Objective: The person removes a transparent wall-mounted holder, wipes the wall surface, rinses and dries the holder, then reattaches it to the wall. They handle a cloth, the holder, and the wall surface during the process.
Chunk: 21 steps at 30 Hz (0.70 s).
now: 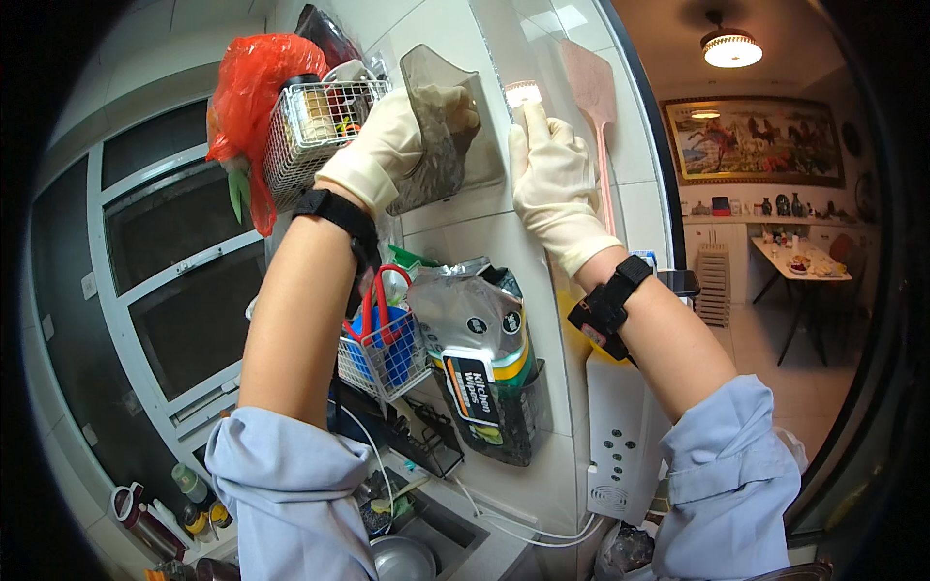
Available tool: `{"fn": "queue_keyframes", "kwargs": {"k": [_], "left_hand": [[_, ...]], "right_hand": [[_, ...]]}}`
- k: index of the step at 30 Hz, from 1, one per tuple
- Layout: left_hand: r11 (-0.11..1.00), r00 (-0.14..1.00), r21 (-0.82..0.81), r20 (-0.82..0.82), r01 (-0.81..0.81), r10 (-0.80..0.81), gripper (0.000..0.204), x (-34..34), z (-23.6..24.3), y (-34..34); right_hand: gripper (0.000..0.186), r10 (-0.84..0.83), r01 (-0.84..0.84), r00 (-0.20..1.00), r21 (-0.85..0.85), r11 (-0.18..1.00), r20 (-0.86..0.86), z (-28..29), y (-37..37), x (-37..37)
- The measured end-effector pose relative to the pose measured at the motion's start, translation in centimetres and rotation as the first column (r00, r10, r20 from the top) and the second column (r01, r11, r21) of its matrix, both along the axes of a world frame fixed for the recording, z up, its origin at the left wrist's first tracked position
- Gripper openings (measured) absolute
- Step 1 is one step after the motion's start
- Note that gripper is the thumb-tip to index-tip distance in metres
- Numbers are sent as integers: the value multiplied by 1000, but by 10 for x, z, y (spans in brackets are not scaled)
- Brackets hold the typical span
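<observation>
Both my hands wear cream rubber gloves. My left hand (383,150) grips a translucent grey plastic holder (431,179) at the tiled wall; its fingers show dimly through the plastic. My right hand (557,189) is raised against the wall to the right, fingers stretched upward and thumb apart. Its fingertips touch or nearly touch a small pale piece (523,93) at the wall. Just right of that hand hangs a pink fly swatter (589,87). Below the hands, a grey pack of kitchen wipes (475,339) sits in a dark translucent wall holder (535,402).
A white wire basket (300,136) with jars and a red plastic bag (257,92) hangs at upper left. A lower basket (392,373) holds red-handled scissors (380,290). A white panel with buttons (620,426), a sink (450,537) and a white cable (542,533) are below.
</observation>
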State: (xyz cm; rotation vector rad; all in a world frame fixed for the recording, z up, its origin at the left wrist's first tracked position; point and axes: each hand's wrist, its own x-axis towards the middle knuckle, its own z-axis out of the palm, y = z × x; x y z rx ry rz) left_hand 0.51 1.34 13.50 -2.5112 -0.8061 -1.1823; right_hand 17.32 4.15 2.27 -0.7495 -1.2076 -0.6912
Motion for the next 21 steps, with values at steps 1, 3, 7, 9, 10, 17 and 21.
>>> {"fn": "queue_keyframes", "kwargs": {"k": [1,3,7,9,10,17,21], "left_hand": [[996,994,-63,98,57,-51,20,3,0,3],[873,903,-348,380,341,-201,20,2,0,10],[874,931,-331,202,356,-303,23,-3,4,22],[859,896,-323,339,398,-288,13,-4,5,25],[793,862,-390,398,468,-313,11,-5,6,26],[586,619,740,-300,-329,726,15,-24,17,7],[765,804,591,-308,-256,508,13,-25,15,14]], "right_hand": [[33,-2,2,1000,14,1000,-1,0,2,-1],[34,-6,6,1000,43,999,-3,1,8,-2],[28,29,-30,1000,128,991,8,4,14,-3],[26,3,-5,1000,120,993,9,3,13,-3],[27,17,-18,1000,108,994,9,3,11,-3],[32,-8,8,1000,13,1000,8,2,1,0],[33,3,-4,1000,60,998,13,2,7,-2]]}}
